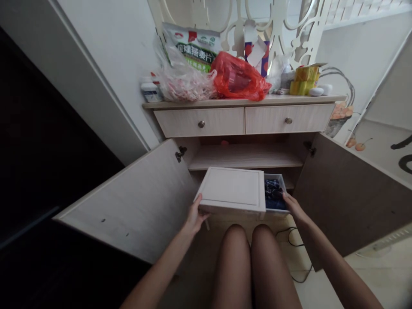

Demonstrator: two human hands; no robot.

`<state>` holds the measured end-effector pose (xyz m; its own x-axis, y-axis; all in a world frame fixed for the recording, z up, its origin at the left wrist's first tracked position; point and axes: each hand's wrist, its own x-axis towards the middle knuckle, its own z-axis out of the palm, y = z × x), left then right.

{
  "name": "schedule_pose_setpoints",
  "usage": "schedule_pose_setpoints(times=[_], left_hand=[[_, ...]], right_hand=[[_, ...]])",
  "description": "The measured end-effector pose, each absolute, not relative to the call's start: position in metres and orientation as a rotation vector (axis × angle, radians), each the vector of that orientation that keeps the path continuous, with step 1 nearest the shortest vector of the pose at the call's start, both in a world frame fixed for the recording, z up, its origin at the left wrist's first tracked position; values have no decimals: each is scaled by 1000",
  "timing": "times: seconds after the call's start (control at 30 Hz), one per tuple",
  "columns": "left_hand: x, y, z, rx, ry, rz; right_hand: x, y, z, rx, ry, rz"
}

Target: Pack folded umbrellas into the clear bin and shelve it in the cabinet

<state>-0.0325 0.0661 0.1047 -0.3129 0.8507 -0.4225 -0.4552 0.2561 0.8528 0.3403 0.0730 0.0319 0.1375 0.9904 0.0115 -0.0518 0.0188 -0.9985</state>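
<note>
A white storage box [231, 187] is held level in front of the open cabinet. My left hand [194, 216] grips its left end, thumb on the top edge and fingers underneath. From the box's right side a clear drawer [281, 183] sticks partway out, with dark blue patterned cloth [273, 193] inside. My right hand [292, 206] is closed on the drawer's right edge.
Both cabinet doors [138, 201] [350, 193] stand swung outward on either side of the box. Behind it is a cabinet shelf [247, 156]. Bags, including a red plastic bag [240, 77], crowd the cabinet top. Black cables [298, 244] lie on the floor at right.
</note>
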Motion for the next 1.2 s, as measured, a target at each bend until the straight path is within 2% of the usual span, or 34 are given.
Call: schedule_pose_setpoints(times=[0.17, 0.3, 0.47, 0.6, 0.83, 0.9, 1.03, 1.2], left_hand=[[7, 73, 81, 422, 1329, 1391], [9, 90, 73, 418, 1302, 1323], [21, 156, 98, 544, 1216, 1317], [34, 225, 119, 659, 1290, 1300], [17, 277, 115, 885, 1451, 1055], [6, 276, 108, 1044, 1586, 1117], [0, 271, 85, 1390, 1642, 1457], [14, 296, 66, 1498, 1734, 1323]], right_hand=[[285, 84, 20, -1257, -1142, 972], [277, 105, 35, -1189, -1150, 870], [291, 185, 77, -1114, -1122, 743], [294, 254, 88, -1204, -1048, 698], [301, 302, 72, -1323, -1103, 729], [304, 294, 63, -1348, -1100, 648], [299, 267, 39, -1349, -1198, 402], [293, 277, 30, -1438, -1250, 252]])
